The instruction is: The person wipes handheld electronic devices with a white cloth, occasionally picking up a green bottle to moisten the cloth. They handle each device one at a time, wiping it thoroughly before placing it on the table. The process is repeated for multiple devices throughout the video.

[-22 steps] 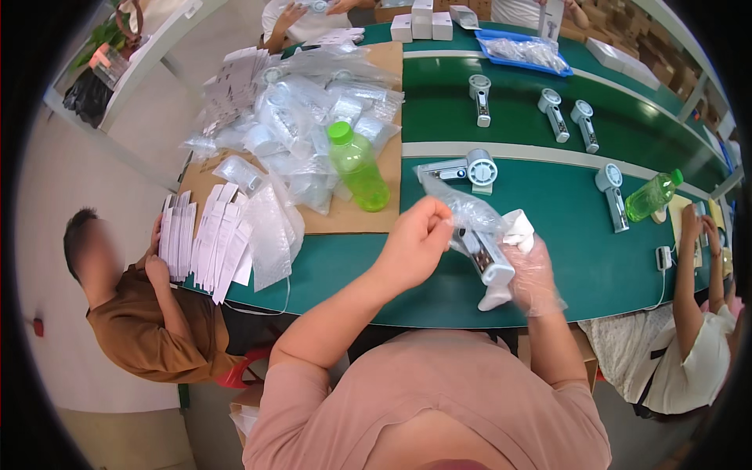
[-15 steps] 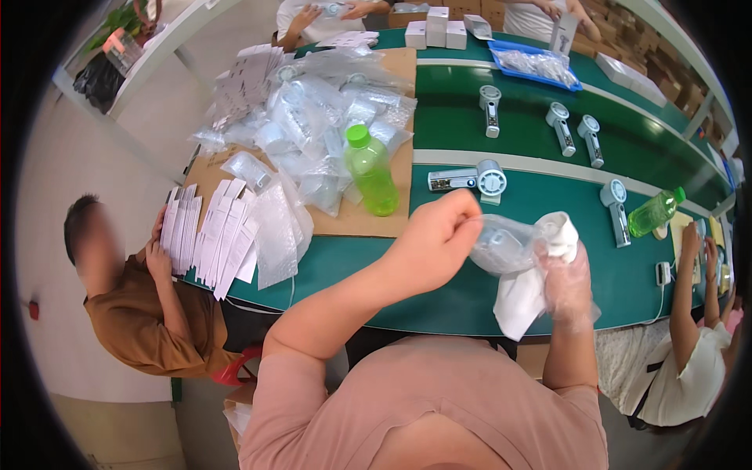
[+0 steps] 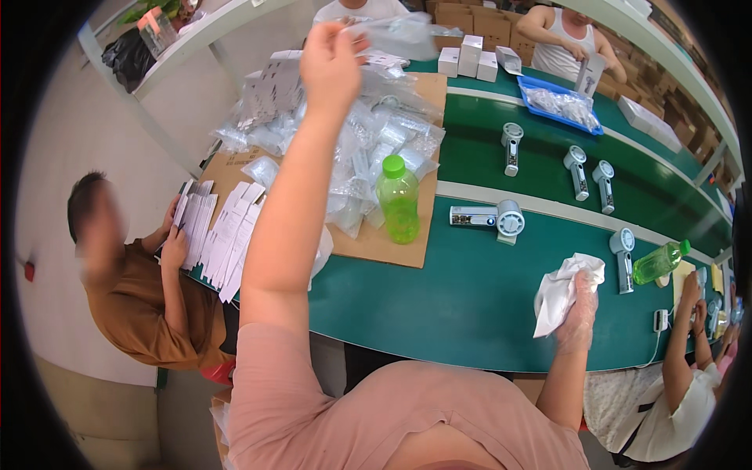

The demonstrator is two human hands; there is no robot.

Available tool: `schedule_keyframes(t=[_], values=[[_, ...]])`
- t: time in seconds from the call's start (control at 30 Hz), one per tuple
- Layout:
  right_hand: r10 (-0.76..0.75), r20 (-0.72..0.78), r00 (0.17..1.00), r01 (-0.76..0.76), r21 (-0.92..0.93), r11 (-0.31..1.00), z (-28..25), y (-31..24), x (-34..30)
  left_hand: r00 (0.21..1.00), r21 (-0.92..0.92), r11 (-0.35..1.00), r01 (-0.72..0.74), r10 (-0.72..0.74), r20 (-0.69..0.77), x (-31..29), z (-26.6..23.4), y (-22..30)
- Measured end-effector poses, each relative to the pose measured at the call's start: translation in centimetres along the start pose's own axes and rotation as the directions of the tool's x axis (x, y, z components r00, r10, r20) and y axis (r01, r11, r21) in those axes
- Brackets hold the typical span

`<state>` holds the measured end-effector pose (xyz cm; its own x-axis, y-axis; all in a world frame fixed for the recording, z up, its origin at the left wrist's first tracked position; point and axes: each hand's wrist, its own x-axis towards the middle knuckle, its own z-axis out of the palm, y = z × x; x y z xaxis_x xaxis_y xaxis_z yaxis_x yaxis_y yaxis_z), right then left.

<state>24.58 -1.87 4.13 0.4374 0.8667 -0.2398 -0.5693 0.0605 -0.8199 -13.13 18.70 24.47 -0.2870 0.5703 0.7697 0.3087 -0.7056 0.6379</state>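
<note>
Raised over the far side of the heap, my left hand [image 3: 332,61] pinches a clear plastic bag [image 3: 401,36], blurred by motion; what is inside it cannot be made out. My right hand [image 3: 578,317], in a thin clear glove, is closed around a crumpled white cloth [image 3: 565,290] above the green table [image 3: 439,309]. Below my left hand lies a heap of bagged items in clear and bubble wrap [image 3: 368,149]. Between my hands, a handheld fan [image 3: 489,217] rests on the table, and another fan [image 3: 623,258] stands beyond the cloth.
A bottle of green liquid [image 3: 399,200] stands on the cardboard [image 3: 415,249]; another bottle [image 3: 658,263] lies tilted at right. Several fans, such as this one [image 3: 511,149], lie on the far green strip, near a blue tray [image 3: 540,82]. Co-workers sit left, right and opposite. Folded papers [image 3: 231,239] lie at left.
My left hand has swung up and away to the left with the clear bag, off the cloth. My right hand keeps the cloth. The view has shifted slightly.
</note>
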Motion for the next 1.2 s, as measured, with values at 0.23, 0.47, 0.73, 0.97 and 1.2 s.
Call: schedule_keyframes(t=[0.23,0.47,0.73,0.97,1.2], values=[[0.062,0.156,0.986,-0.077,0.092,0.993,-1.1,1.7,1.8,0.989,0.73,0.681,0.057,-0.138,0.051,0.0,-11.7,-22.2],[-0.122,0.416,0.901,-0.014,0.309,0.951,-1.3,-0.4,2.1,0.995,0.519,0.848,0.104,-0.089,-0.054,-7.3,-12.0,-5.2],[-0.038,0.407,0.913,-0.175,0.474,0.863,-0.8,-0.8,7.2,0.766,-0.015,0.997,-0.08,0.071,0.639,-23.1,2.3,7.5],[-0.006,0.488,0.873,-0.296,0.539,0.788,0.1,-1.5,5.9,0.749,0.335,0.93,-0.152,-0.113,0.653,-22.3,17.4,-4.7],[0.018,0.309,0.951,-0.203,0.581,0.788,1.3,-2.9,5.7,0.389,0.709,0.647,-0.28,-0.599,0.7,-17.6,24.6,-18.8]])
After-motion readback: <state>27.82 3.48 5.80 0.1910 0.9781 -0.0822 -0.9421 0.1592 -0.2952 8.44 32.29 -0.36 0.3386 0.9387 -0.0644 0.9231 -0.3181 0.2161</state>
